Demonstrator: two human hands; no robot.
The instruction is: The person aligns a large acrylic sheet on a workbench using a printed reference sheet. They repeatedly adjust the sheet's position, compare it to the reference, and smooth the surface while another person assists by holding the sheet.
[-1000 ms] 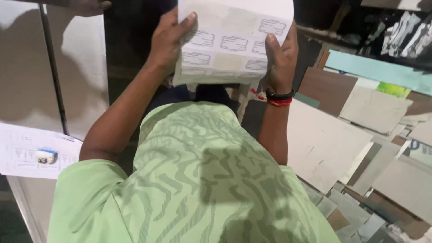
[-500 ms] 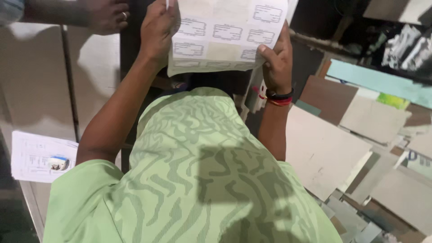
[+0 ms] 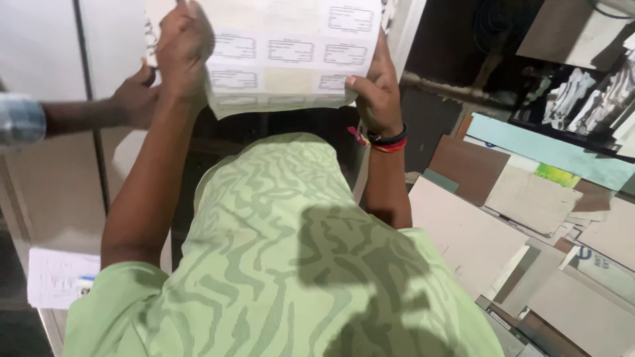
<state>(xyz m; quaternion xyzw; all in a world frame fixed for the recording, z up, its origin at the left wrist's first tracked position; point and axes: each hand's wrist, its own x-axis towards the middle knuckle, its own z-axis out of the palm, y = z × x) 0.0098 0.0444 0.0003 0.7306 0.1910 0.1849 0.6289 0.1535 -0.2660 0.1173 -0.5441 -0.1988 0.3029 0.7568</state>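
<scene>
Left hand [image 3: 185,46]: my fingers closed on the label sheet [image 3: 291,56], left edge | right hand [image 3: 376,92]: fingers pinching right edge | sheet raised before me | co-worker's hand [image 3: 135,99] beside it.

Light green short-sleeved shirt [image 3: 278,264] with darker wavy pattern, black and red bands [image 3: 387,141] on right wrist

One sheet of labels [image 3: 291,53] was in view, held up by two hands, the left hand [image 3: 185,46] and the right hand [image 3: 376,92]. A third hand [image 3: 135,99], another person's, reached in from the side. Two bands [image 3: 387,141] sat on the right wrist, one black and one red. One printed paper [image 3: 56,277] lay low at the side. Flat sample boards [image 3: 463,231] lay in a heap, more than ten, too overlapped to count exactly.
</scene>
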